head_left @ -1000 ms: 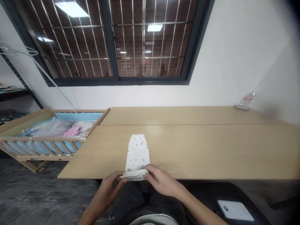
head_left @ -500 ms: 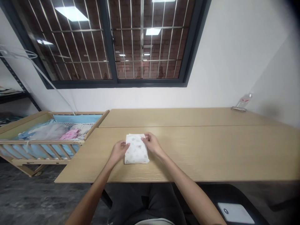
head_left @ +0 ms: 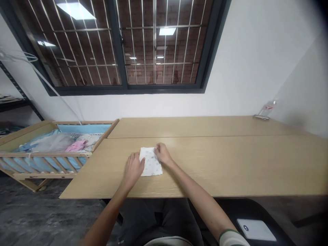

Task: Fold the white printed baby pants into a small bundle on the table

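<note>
Flat L hand, R hand fingertips on folded print cloth; wood table.

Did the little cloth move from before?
Yes. The cloth got shorter: its near end left the front edge of the table and went up toward the window.

Head-worn view, forward-down over table

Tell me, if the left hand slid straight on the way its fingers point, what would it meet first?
The left hand would meet the folded white cloth first; its fingertips seem to touch the cloth's left edge.
</note>
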A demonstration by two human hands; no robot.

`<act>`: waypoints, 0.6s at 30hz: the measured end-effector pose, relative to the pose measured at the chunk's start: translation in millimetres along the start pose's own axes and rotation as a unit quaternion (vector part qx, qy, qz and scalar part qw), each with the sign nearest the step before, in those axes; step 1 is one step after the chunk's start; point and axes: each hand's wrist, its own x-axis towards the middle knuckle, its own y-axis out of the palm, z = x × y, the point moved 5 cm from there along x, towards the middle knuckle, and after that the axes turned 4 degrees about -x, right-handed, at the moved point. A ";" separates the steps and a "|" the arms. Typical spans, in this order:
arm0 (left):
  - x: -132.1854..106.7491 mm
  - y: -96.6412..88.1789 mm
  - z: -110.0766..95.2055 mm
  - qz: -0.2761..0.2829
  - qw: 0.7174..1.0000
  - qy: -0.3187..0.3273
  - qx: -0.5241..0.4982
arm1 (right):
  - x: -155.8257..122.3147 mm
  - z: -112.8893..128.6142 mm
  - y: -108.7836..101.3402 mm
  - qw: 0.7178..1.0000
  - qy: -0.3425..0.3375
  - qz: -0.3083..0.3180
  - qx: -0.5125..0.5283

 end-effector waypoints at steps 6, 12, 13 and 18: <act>-102.7 22.8 -40.7 -0.037 0.980 0.134 0.145 | -50.6 92.8 3.9 0.942 -0.277 0.190 -0.024; -123.8 37.7 -40.2 -0.081 0.964 0.140 0.213 | -96.7 120.2 31.5 0.854 -0.363 0.372 -0.017; -123.5 37.6 -39.6 -0.081 0.963 0.140 0.217 | -97.8 114.8 35.1 0.852 -0.355 0.383 -0.017; -121.5 33.4 -41.0 -0.066 0.967 0.115 0.216 | -80.7 76.0 48.3 0.862 -0.281 0.413 -0.082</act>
